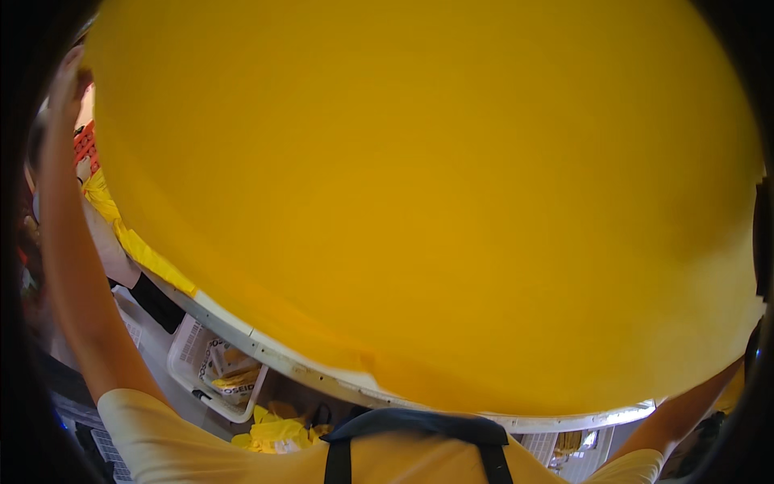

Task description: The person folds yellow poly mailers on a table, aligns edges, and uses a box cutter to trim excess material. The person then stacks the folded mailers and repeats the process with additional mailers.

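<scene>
A large sheet of yellow fabric [419, 202], raised in front of me, fills most of the view. My left arm stretches up along the far left, and my left hand [71, 81], somewhat blurred, is closed at the sheet's upper left edge. On the right, my right forearm [697, 407] rises toward the sheet's lower right edge; the hand itself is hidden, so its fingers do not show. Below the sheet runs the pale, curved-looking edge of a work table [266, 348], with more yellow fabric [153, 262] lying along its left part.
Under the table edge stands a white plastic basket [181, 355] with packaged yellow items. Beside it lies a yellow heap [278, 431]. Another light basket [536, 444] is at lower right. At the far left, another person's hand [83, 169] shows near a red crate [85, 145].
</scene>
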The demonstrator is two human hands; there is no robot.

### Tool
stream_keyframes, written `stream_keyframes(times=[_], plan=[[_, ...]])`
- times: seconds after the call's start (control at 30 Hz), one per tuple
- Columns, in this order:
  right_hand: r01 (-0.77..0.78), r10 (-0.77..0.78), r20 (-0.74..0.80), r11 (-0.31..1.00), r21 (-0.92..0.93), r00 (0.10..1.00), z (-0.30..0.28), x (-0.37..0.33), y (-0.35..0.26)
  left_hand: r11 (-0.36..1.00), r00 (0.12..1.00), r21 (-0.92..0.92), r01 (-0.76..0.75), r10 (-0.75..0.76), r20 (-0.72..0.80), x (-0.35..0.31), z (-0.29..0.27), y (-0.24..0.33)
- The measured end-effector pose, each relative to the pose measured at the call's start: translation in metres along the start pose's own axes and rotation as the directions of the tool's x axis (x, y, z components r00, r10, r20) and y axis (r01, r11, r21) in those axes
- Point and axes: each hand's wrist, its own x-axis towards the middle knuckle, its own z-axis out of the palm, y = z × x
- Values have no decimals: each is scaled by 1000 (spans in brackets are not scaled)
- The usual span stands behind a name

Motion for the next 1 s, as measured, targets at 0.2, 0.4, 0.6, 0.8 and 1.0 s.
stream_keyframes(times=[0.2,0.4,0.6,0.8,1.0], plan=[[10,15,193,991,-130,981,97,88,99,925,928,-76,371,-373,-18,-62,186,-78],[92,100,660,964,-250,745,270,103,281,781,792,-233,580,-473,387,-111,397,-185],[526,383,896,726,-442,224,257,-232,254,755,501,538,374,-653,568,-309,531,-196],[417,587,585,411,-811,559,13,-301,279,254,-43,802,541,-944,328,-525,370,-148],[323,791,441,323,-889,424,-102,-372,283,-301,-384,249,921,-811,442,-652,276,-81]])
